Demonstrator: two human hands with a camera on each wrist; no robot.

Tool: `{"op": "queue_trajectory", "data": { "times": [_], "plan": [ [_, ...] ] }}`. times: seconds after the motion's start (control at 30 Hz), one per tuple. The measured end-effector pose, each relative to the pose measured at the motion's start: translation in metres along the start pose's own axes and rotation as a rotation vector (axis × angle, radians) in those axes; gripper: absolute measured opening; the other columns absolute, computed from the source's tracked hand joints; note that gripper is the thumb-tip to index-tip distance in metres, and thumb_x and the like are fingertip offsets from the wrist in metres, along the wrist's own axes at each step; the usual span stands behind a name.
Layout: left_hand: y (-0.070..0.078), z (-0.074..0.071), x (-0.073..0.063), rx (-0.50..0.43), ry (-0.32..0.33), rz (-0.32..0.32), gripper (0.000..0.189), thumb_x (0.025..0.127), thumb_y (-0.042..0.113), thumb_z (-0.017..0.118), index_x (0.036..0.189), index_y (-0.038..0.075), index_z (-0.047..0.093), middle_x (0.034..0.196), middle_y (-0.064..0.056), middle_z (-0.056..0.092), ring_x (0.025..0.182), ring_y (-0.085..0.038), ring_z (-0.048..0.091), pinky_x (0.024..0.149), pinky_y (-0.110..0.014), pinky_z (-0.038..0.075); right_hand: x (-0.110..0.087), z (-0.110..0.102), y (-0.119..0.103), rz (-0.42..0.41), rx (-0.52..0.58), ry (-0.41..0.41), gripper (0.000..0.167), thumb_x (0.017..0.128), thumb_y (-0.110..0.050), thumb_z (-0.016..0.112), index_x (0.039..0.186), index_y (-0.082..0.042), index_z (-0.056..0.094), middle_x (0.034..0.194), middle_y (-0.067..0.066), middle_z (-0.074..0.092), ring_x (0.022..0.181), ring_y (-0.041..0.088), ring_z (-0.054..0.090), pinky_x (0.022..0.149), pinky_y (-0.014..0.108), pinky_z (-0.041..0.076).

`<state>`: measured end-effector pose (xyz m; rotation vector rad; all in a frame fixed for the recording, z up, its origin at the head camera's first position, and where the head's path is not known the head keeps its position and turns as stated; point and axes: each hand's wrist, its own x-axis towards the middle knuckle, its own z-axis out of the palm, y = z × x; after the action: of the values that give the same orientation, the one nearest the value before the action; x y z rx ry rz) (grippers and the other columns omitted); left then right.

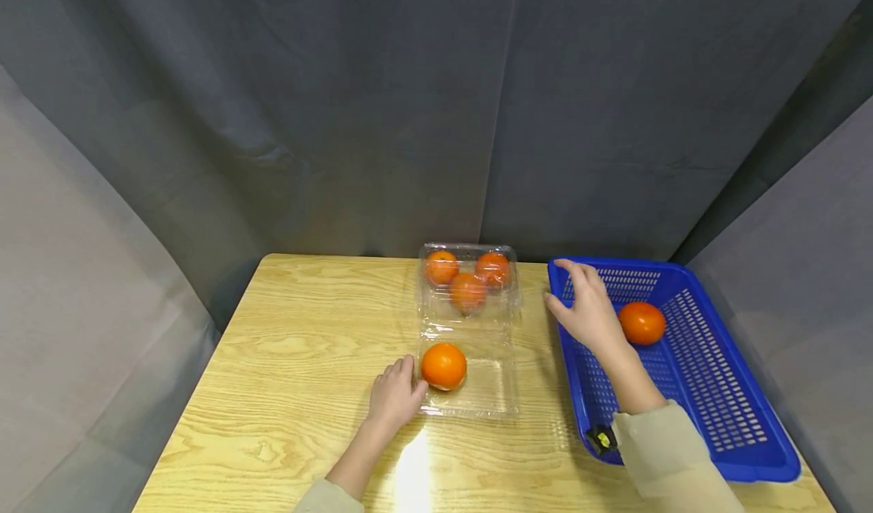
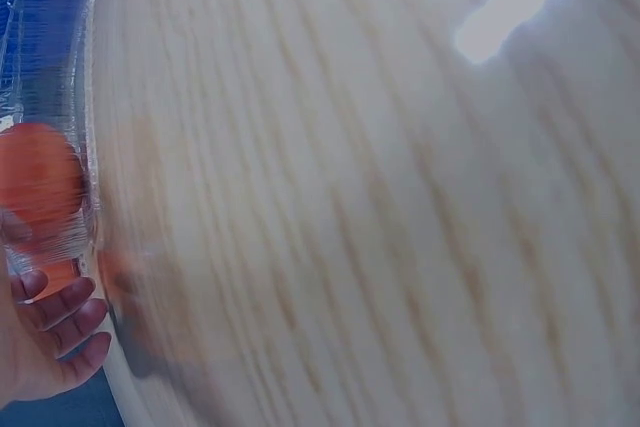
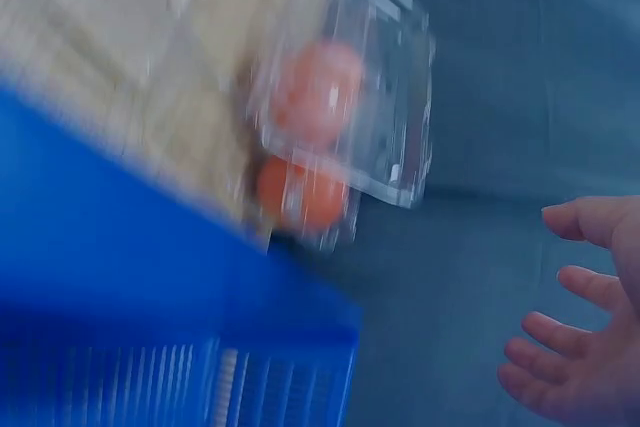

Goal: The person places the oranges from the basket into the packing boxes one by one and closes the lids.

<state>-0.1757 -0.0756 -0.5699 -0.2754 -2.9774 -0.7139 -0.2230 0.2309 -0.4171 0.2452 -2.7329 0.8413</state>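
Grey curtain (image 1: 382,119) backs the tabletop (image 1: 307,331); I'm watching the left hand (image 1: 397,395), fingers loose and gripping nothing, beside the clear box (image 1: 489,386), perhaps to steady it around one orange fruit (image 1: 443,366); the right hand (image 1: 588,308), spread and empty, hangs above the blue basket (image 1: 731,392), whose walls corral a second fruit (image 1: 642,323).

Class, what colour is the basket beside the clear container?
The basket is blue, best seen in the head view.
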Motion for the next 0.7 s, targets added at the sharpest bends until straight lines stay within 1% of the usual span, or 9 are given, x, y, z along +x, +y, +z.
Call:
{"op": "queue_trajectory", "data": {
  "times": [0.13, 0.33, 0.43, 0.57, 0.7],
  "plan": [
    [0.000, -0.001, 0.000, 0.009, 0.004, 0.003, 0.028, 0.082, 0.033, 0.051, 0.098, 0.010, 0.051, 0.077, 0.001, 0.049, 0.073, -0.018, 0.050, 0.064, -0.034, 0.041, 0.004, -0.012, 0.025, 0.076, -0.016, 0.027, 0.055, 0.083, -0.013, 0.062, 0.131, -0.002, 0.038, 0.128, 0.033, 0.034, 0.115, 0.051, 0.033, 0.090, 0.065, 0.030],
    [0.001, -0.001, 0.000, 0.047, 0.020, 0.009, 0.030, 0.081, 0.034, 0.050, 0.100, 0.010, 0.052, 0.082, -0.002, 0.053, 0.075, -0.020, 0.050, 0.066, -0.035, 0.041, 0.007, -0.023, 0.061, 0.219, -0.075, -0.002, 0.058, 0.086, -0.017, 0.057, 0.136, -0.002, 0.031, 0.132, 0.036, 0.026, 0.119, 0.055, 0.026, 0.089, 0.068, 0.024],
    [0.000, 0.000, 0.000, 0.067, 0.026, 0.010, 0.035, 0.081, 0.035, 0.050, 0.105, 0.008, 0.053, 0.086, -0.005, 0.055, 0.078, -0.021, 0.051, 0.068, -0.037, 0.042, 0.008, -0.024, 0.076, 0.282, -0.100, -0.017, 0.059, 0.086, -0.017, 0.056, 0.136, -0.002, 0.030, 0.133, 0.036, 0.024, 0.120, 0.056, 0.023, 0.090, 0.069, 0.022],
    [0.001, -0.001, -0.001, 0.084, 0.028, 0.014, 0.040, 0.082, 0.035, 0.049, 0.110, 0.007, 0.053, 0.091, -0.007, 0.058, 0.081, -0.022, 0.052, 0.070, -0.038, 0.042, 0.007, -0.021, 0.095, 0.342, -0.137, -0.031, 0.060, 0.086, -0.018, 0.056, 0.136, -0.001, 0.029, 0.134, 0.037, 0.022, 0.120, 0.057, 0.022, 0.092, 0.068, 0.021],
    [0.002, -0.001, -0.001, 0.096, 0.025, 0.011, 0.038, 0.082, 0.035, 0.049, 0.109, 0.008, 0.054, 0.089, -0.005, 0.057, 0.080, -0.021, 0.051, 0.071, -0.037, 0.041, 0.006, -0.016, 0.113, 0.387, -0.163, -0.049, 0.063, 0.085, -0.019, 0.056, 0.137, 0.000, 0.027, 0.134, 0.038, 0.020, 0.119, 0.057, 0.021, 0.094, 0.067, 0.020]
  ]
}}
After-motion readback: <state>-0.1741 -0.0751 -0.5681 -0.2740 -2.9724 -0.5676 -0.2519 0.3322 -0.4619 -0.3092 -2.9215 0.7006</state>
